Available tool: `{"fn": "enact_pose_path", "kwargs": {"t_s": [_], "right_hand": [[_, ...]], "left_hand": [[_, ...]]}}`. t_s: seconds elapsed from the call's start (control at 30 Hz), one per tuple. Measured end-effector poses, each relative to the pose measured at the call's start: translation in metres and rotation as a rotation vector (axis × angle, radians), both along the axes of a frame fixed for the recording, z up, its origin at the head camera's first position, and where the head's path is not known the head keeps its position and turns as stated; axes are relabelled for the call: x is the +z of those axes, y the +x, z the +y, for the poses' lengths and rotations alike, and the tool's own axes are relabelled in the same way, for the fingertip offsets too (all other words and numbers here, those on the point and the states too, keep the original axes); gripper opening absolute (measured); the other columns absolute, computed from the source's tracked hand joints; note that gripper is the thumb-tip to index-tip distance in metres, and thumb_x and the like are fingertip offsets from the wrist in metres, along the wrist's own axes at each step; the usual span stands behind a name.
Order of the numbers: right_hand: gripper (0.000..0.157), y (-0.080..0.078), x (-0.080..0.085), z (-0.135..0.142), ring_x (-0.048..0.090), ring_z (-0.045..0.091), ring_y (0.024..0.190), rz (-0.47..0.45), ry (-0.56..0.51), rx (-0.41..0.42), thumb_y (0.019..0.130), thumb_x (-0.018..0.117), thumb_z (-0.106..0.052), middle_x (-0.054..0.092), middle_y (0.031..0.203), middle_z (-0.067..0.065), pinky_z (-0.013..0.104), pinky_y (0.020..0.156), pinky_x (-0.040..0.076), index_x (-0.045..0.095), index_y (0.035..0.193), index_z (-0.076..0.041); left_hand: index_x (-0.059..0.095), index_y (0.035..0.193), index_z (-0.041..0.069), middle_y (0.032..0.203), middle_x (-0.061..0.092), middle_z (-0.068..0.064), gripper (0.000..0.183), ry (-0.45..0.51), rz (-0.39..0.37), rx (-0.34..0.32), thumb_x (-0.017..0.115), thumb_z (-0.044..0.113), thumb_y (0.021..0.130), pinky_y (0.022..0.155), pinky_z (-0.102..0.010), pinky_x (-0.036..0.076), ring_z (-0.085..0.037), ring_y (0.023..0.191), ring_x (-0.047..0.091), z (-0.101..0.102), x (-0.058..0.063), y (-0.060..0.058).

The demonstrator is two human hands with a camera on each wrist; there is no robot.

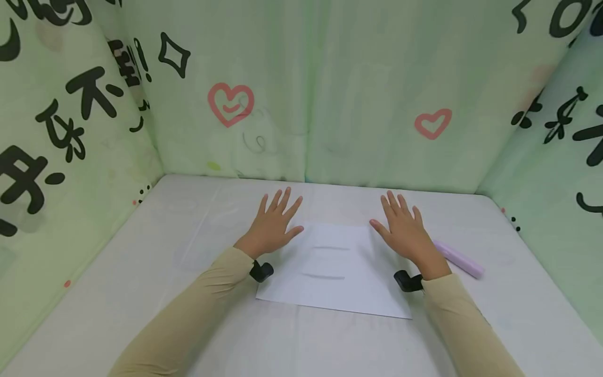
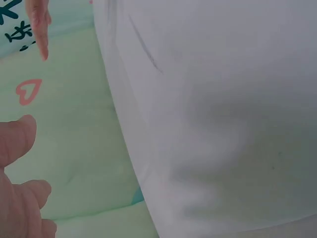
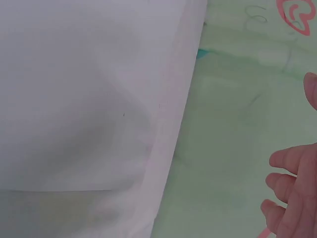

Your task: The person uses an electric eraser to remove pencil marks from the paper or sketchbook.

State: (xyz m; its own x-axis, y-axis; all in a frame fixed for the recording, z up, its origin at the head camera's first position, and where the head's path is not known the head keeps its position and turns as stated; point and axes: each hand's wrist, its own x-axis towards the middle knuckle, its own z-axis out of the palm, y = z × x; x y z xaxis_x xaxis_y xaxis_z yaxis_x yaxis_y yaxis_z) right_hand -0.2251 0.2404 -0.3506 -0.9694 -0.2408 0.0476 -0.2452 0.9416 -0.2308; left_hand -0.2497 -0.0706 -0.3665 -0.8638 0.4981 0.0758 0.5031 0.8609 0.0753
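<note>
A sheet of white paper (image 1: 330,290) lies on the table between my arms, with two faint raised lines across its middle. My left hand (image 1: 270,228) is held with spread, straight fingers above the paper's left side and grips nothing. Over the right side, my right hand (image 1: 400,230) is likewise spread, its fingers pointing to the back. A lilac stick-shaped object (image 1: 459,259) lies on the table just right of my right wrist; its near-left end is partly behind the wrist. Both wrist views show fingertips at the edge, with nothing held.
A white cloth covers the table (image 1: 212,209). Pale green curtains (image 1: 358,104) with hearts and dark lettering enclose its back and both sides. A black wrist camera (image 1: 261,271) is strapped at the left wrist, another camera (image 1: 407,281) at the right.
</note>
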Motion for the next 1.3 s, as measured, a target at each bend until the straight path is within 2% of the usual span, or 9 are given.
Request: {"fn": "enact_pose_path", "kwargs": {"t_s": [0.2, 0.5, 0.67, 0.87, 1.17, 1.3], "right_hand": [[0.079, 0.003, -0.004, 0.009, -0.004, 0.041, 0.145, -0.012, 0.002, -0.012, 0.098, 0.03, -0.054, 0.0, 0.157, 0.021, 0.066, 0.11, -0.002, 0.007, 0.15, 0.001], [0.08, 0.005, -0.007, 0.024, -0.005, 0.041, 0.145, -0.005, 0.009, -0.01, 0.098, 0.031, -0.053, 0.0, 0.157, 0.023, 0.067, 0.109, -0.002, 0.006, 0.15, 0.002], [0.078, 0.007, -0.007, 0.033, -0.002, 0.042, 0.145, 0.016, -0.009, 0.009, 0.098, 0.034, -0.051, 0.003, 0.157, 0.023, 0.067, 0.11, -0.001, 0.009, 0.15, 0.001], [0.076, 0.009, -0.005, 0.051, 0.001, 0.045, 0.143, 0.011, 0.003, 0.01, 0.099, 0.038, -0.047, 0.006, 0.156, 0.025, 0.068, 0.109, 0.001, 0.012, 0.149, 0.004], [0.07, 0.013, -0.013, 0.082, 0.006, 0.047, 0.141, -0.026, 0.032, -0.03, 0.098, 0.043, -0.04, 0.014, 0.152, 0.03, 0.069, 0.107, 0.005, 0.024, 0.145, 0.008], [0.068, 0.015, -0.019, 0.092, 0.009, 0.049, 0.14, -0.031, 0.038, -0.04, 0.098, 0.043, -0.04, 0.018, 0.15, 0.032, 0.069, 0.106, 0.007, 0.028, 0.142, 0.01]], "left_hand": [[0.009, 0.153, 0.02, 0.159, 0.0, -0.014, 0.068, -0.022, 0.0, -0.031, 0.034, 0.051, 0.098, 0.117, -0.056, 0.002, -0.032, 0.148, 0.0, 0.002, -0.003, 0.008], [0.013, 0.152, 0.017, 0.159, 0.005, -0.014, 0.07, -0.02, -0.031, -0.146, 0.042, 0.048, 0.097, 0.118, -0.053, 0.004, -0.032, 0.147, 0.006, -0.005, -0.016, 0.015], [0.015, 0.152, 0.014, 0.159, 0.007, -0.013, 0.073, -0.082, -0.045, -0.226, 0.045, 0.048, 0.096, 0.119, -0.049, 0.007, -0.029, 0.148, 0.008, -0.013, -0.019, 0.017], [0.02, 0.151, 0.011, 0.158, 0.015, -0.013, 0.071, -0.146, -0.057, -0.314, 0.047, 0.046, 0.095, 0.12, -0.046, 0.011, -0.028, 0.147, 0.015, -0.018, -0.017, 0.021], [0.026, 0.149, 0.01, 0.155, 0.026, -0.013, 0.069, -0.223, -0.013, -0.358, 0.046, 0.048, 0.095, 0.119, -0.044, 0.017, -0.027, 0.144, 0.024, -0.018, -0.024, 0.019], [0.028, 0.148, 0.009, 0.154, 0.028, -0.013, 0.069, -0.226, -0.026, -0.361, 0.047, 0.048, 0.095, 0.118, -0.044, 0.018, -0.027, 0.144, 0.026, -0.02, -0.028, 0.02]]}}
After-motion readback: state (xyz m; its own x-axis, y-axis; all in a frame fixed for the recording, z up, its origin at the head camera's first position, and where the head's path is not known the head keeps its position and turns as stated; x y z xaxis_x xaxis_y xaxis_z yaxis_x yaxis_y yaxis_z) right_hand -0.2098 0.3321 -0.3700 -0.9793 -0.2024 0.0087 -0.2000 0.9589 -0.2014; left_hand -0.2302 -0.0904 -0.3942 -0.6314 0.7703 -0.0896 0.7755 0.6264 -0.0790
